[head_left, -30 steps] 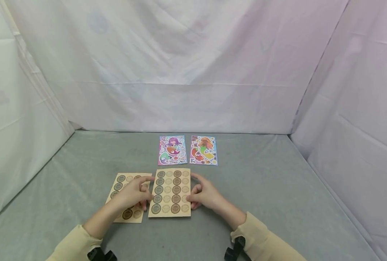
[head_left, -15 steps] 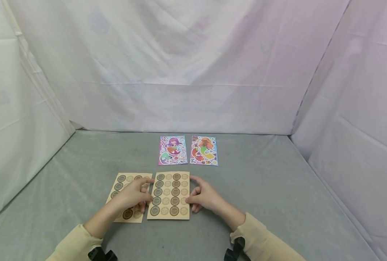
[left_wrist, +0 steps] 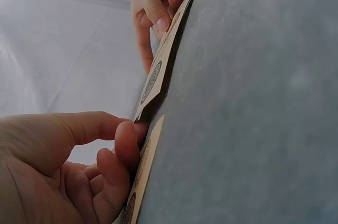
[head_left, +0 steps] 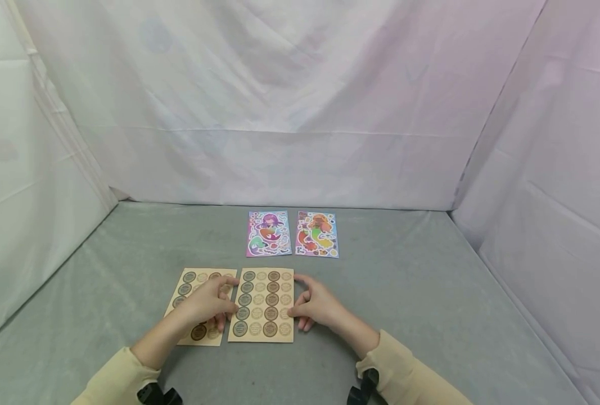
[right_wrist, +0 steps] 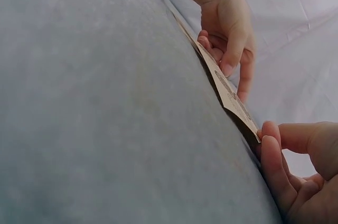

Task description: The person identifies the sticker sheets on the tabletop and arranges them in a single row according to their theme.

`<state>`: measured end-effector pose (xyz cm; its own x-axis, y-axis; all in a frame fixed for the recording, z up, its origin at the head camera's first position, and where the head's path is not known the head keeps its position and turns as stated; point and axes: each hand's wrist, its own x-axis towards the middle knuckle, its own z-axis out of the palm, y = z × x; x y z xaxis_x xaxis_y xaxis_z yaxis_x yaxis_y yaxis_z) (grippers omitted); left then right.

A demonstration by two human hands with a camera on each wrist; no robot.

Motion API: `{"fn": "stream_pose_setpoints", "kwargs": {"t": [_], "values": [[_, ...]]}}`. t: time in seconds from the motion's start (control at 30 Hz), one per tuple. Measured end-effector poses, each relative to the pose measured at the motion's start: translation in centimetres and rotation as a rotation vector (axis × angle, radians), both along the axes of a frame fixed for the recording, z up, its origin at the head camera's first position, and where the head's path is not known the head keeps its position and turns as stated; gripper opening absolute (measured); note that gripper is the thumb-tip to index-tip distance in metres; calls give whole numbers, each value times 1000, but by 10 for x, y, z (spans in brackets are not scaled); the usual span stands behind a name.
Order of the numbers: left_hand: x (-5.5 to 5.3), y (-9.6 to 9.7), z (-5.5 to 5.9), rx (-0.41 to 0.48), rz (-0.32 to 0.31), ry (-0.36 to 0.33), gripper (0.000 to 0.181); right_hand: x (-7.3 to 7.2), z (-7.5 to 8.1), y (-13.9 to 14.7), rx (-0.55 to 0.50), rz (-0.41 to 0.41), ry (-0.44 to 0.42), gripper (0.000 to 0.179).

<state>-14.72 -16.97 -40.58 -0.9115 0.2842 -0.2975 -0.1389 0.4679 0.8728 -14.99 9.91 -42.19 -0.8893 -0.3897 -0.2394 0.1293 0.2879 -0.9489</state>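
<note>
A tan sheet of round stickers [head_left: 264, 301] lies between the two hands in the head view, printed with rows of dark and pale circles. My left hand [head_left: 206, 304] pinches its left edge between thumb and fingers. On the opposite edge, my right hand [head_left: 322, 306] has its thumb on top and fingers beneath. Both wrist views show the sheet [right_wrist: 224, 86] slightly bowed, its near edge raised over a dark gap above the grey surface. Under my left hand and forearm lies a second tan sticker sheet [head_left: 185, 336], partly hidden.
Two colourful mermaid sticker sheets lie farther back: a purple-haired one [head_left: 269, 233] and, to its right, an orange-haired one [head_left: 317, 234]. Grey cloth [head_left: 406, 270] covers the table. White fabric [head_left: 289, 169] walls it at the back and sides.
The held sticker sheet has come slightly toward me and settled lower, mostly during the first half second. Both hands keep their grip at its edges. The other sheets stay put.
</note>
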Motion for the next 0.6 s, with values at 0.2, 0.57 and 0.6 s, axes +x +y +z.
{"fn": "stream_pose_setpoints", "kwargs": {"t": [0.2, 0.57, 0.6], "values": [[2, 0, 2, 35, -13, -17, 64, -1, 0, -1, 9, -9, -7, 83], [4, 1, 3, 49, -30, -16, 68, 0, 0, -1, 17, -7, 11, 86], [4, 1, 3, 50, -31, -16, 68, 0, 0, -1, 16, -2, 16, 85]]}}
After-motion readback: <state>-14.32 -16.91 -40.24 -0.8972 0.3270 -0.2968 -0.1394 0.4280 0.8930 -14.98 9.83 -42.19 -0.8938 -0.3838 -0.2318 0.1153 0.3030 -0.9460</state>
